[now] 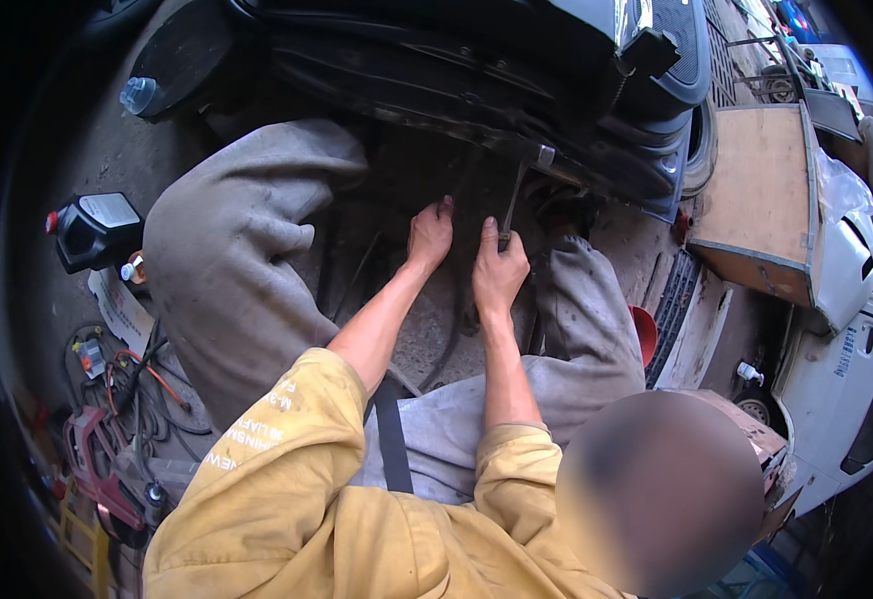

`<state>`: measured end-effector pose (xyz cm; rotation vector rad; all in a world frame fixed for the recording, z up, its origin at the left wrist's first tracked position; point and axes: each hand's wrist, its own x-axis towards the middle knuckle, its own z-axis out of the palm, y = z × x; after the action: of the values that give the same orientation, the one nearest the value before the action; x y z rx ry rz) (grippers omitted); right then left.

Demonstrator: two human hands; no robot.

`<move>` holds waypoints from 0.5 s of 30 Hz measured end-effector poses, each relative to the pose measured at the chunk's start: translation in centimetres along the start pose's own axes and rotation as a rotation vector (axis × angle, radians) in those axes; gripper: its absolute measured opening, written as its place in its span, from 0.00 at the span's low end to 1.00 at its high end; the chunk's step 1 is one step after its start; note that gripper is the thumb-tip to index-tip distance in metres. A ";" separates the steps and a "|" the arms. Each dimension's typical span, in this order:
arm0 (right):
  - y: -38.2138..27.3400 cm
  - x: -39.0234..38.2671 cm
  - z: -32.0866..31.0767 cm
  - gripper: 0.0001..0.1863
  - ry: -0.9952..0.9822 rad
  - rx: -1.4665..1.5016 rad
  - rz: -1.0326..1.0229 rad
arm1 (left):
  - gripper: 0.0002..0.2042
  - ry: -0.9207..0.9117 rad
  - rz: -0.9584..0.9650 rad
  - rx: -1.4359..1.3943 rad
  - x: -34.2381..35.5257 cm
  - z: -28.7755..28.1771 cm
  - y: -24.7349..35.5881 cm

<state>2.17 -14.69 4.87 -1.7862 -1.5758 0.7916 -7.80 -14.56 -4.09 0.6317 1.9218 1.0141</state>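
My right hand (499, 268) is closed around the grip of a thin metal tool (513, 205), whose shaft reaches up to a silver fitting (541, 157) at the lower edge of a black vehicle body (456, 60). My left hand (430, 236) is closed a little to the left of it, near dark hoses or bars underneath; what its fingers hold, if anything, is too small to make out. My legs in grey trousers (237, 230) are spread on either side of both hands.
At left lie a black jug (97, 232), a tangle of cables (157, 399) and a red-handled tool (92, 459); a clear container (139, 95) sits higher up. A wooden box (751, 190), white vehicle panels (826, 399) and a red bowl (644, 334) are at right.
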 end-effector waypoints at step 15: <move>-7.8 3.1 -1.4 0.18 0.082 0.302 -0.111 | 0.24 0.031 0.036 -0.037 1.1 -0.1 1.0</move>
<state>-1.24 -11.00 11.76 -1.4842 -1.4056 0.8421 -8.39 -13.26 -3.69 0.6347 1.9208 1.0851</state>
